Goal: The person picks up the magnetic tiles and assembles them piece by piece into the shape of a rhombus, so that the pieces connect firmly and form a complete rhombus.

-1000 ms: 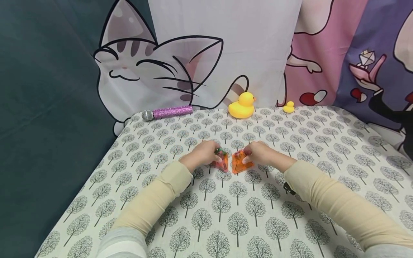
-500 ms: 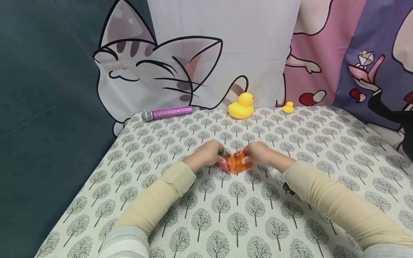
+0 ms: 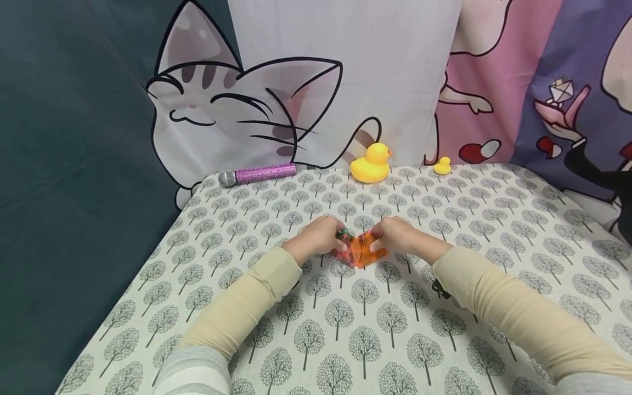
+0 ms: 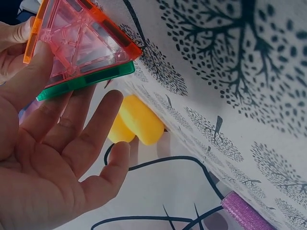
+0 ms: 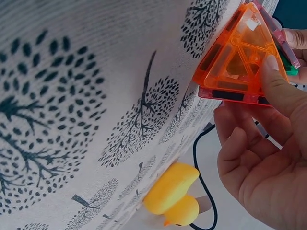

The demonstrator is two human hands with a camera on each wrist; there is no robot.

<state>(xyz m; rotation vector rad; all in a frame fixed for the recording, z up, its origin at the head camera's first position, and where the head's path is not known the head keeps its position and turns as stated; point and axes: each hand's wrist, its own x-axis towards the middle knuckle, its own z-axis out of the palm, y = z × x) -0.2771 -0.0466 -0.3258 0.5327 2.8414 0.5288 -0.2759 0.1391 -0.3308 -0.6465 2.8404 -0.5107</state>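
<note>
My left hand [image 3: 320, 236] pinches a small block of see-through triangular magnetic tiles. In the left wrist view its pink tile [image 4: 79, 40] faces the camera, a green tile [image 4: 91, 80] runs along one side, and orange edges show. Thumb on the pink face, the two lower fingers extend away from the block. My right hand [image 3: 396, 235] pinches a similar block, with an orange tile [image 5: 242, 50] under the thumb and a red-pink tile [image 5: 230, 96] along one side. The two blocks meet between the hands; how their edges join is too small to tell.
On the tree-print tablecloth [image 3: 365, 340], a large yellow rubber duck [image 3: 370, 164] and a small one [image 3: 443, 165] stand at the back edge. A glittery purple microphone [image 3: 261, 173] lies at back left. A cartoon curtain [image 3: 395, 66] hangs behind.
A second ago a narrow gap separated the two blocks. My left hand has moved right and its block now meets the right one. The right hand has stayed nearly still.
</note>
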